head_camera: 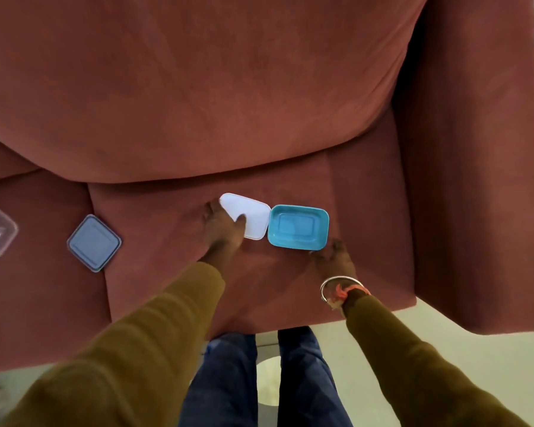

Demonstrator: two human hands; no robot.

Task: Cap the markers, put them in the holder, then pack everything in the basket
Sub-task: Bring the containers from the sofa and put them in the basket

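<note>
On the sofa seat (367,229), L hand (222,229) pinches the white lid (255,215) by the end away from the blue tub (298,228): thumb flat on top, fingers curled at the far edge. Lid's other end touches the tub's left side. R hand (333,257) is at the tub's near-right corner, fingertips against the rim; too blurred to tell if it grips. Tub is open side up.

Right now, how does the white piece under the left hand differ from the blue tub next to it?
The white lid is flat and white; the blue tub is a hollow tray, open side up. The left hand holds the white lid, thumb on top; the right hand is only at the blue tub's near edge. Both are rounded rectangles of similar footprint on the sofa seat.
</note>
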